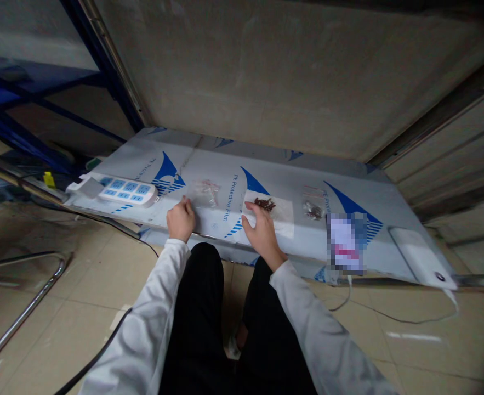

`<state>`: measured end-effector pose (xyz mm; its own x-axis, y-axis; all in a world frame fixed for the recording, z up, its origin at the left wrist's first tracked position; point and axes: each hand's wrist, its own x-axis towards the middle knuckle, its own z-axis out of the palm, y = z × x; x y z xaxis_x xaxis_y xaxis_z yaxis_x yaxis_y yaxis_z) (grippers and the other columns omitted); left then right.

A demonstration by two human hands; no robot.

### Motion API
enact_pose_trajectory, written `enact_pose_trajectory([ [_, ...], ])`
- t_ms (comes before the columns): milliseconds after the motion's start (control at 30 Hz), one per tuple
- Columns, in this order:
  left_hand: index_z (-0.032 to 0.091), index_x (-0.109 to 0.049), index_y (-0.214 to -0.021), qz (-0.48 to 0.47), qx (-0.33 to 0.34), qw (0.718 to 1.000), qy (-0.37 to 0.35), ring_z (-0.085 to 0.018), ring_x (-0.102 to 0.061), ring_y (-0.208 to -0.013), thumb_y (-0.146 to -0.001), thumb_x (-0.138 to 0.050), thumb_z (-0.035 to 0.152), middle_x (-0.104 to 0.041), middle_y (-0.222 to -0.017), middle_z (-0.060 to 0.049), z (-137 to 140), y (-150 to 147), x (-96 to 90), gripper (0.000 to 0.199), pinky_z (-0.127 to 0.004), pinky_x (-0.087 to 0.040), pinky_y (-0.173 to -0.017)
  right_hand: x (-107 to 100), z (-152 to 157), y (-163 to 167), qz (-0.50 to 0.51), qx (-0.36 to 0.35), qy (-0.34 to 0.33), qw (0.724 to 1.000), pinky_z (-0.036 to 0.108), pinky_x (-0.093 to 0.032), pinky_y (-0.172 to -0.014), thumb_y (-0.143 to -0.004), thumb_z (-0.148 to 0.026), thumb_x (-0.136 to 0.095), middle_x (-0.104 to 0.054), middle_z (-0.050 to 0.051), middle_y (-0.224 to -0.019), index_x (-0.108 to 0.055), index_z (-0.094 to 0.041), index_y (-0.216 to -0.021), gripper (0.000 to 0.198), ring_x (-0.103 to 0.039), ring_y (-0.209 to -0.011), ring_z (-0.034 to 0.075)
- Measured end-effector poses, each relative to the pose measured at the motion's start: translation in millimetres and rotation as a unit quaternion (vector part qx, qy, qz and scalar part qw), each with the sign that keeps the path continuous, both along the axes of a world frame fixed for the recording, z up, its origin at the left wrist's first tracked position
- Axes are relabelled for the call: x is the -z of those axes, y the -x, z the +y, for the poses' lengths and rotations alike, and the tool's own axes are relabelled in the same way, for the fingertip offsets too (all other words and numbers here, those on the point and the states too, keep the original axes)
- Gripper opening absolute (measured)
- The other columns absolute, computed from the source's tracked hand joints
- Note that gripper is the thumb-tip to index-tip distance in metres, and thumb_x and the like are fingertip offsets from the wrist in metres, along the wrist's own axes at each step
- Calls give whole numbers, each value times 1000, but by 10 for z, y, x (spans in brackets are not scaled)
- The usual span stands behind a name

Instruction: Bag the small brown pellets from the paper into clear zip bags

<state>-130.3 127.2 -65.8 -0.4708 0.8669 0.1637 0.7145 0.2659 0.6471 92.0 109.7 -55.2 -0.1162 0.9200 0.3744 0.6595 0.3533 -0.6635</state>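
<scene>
- Bench: located before both hands; surface covered in film with blue printed marks.
- Left hand: curled into a narrow fist at the near edge of the bench, thumb side upward. From where I stand, I cannot tell whether anything is held inside.
- Right hand: thumb and forefinger spread moderately wide, with a visible gap between.
- Brown screws: loose pile, just beyond the right hand's fingers, resting on a pale sheet. Contact between hand and pile cannot be confirmed.
- Clear bag: lies flat, beyond and just right of the left hand, between both hands.
- Bag of metallic parts: right of the right hand, apart from it.
- Power strip: left of the left hand, near it; white body, blue sockets.
- White device: well right of the right hand, cable hanging below.
</scene>
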Motion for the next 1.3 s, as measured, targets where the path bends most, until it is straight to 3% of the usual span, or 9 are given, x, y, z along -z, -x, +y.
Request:
enact_pose_trajectory([
  [100, 8, -58, -120, 47, -8, 995, -90, -34, -45, -128, -88, -40, 24, -53, -131, -24, -67, 21, -96, 40, -50, -30, -106, -33, -74, 3, 8, 4, 6, 1000, 45, -45, -94, -83, -21, -51, -65, 13, -108, -58, -14, -116, 34, -58, -103, 27],
  [200, 15, -63, -111, -4, 52, 976, -210, -25, -50, -123, -91, -41, 30, -60, -125, -14, -277, -126, -267, 34, -41, -34, -106, -135, -157, 12, 71, 11, 33, 997, 46, -44, -96, -84, -28, -54, -64, 14, -114, -59, -16, -116, 35, -57, -109, 27],
  [300, 17, -66, -95, -231, 139, 947, -175, -19, -64, -90, -92, -42, 40, -70, -93, -7, -539, -410, -390, 33, -33, -48, -87, -266, -217, 54, 215, -14, 145, 966, 40, -51, -88, -80, -42, -62, -63, 12, -122, -57, -19, -122, 48, -61, -108, 25],
  [433, 16, -66, -87, -413, 210, 883, -79, -17, -62, -81, -89, -47, 44, -69, -84, -5, -779, -779, -363, 33, -29, -49, -78, -363, -303, 63, 351, -69, 266, 895, 31, -55, -69, -77, -48, -63, -74, 9, -97, -68, -16, -106, 44, -69, -84, 21],
  [600, 19, -57, -102, -282, 24, 948, -147, -16, -60, -86, -76, -67, 43, -64, -102, -6, -951, -1071, -401, 37, -29, -48, -78, -392, -549, -91, 254, 77, 120, 957, 32, -55, -69, -82, -38, -62, -76, 6, -89, -74, -18, -94, 26, -69, -72, 20],
  [767, 18, -65, -87, -347, 172, 918, -90, -16, -65, -75, -78, -64, 40, -70, -84, -4, -1003, -1205, -533, 24, -29, -53, -75, -482, -790, -234, 93, 11, 47, 994, 36, -52, -83, -86, -21, -55, -74, 6, -100, -72, -22, -104, 26, -68, -90, 22],
  [967, 18, -71, -86, -357, 194, 914, -9, -19, -69, -75, -76, -64, 39, -74, -80, -4, -980, -1140, -554, 24, -29, -54, -73, -539, -841, -371, 117, -93, 117, 982, 27, -54, -72, -83, -28, -61, -69, 6, -109, -65, -22, -117, 35, -65, -90, 17],
  [1167, 22, -65, -70, -74, 239, 967, 41, -17, -62, -55, -81, -55, 34, -69, -63, 0, -1037, -1108, -703, 19, -27, -42, -56, -366, -831, -398, 72, -28, 78, 994, 33, -53, -83, -90, -19, -49, -71, 6, -98, -62, -20, -116, 29, -67, -89, 18],
  [1300, 22, -54, -60, 64, 247, 965, 54, -19, -60, -53, -83, -50, 33, -63, -56, -2, -1052, -1169, -695, 26, -28, -34, -53, -330, -861, -415, 27, -41, 48, 998, 33, -52, -85, -89, -12, -44, -67, 8, -107, -63, -21, -104, 25, -65, -97, 19],
])
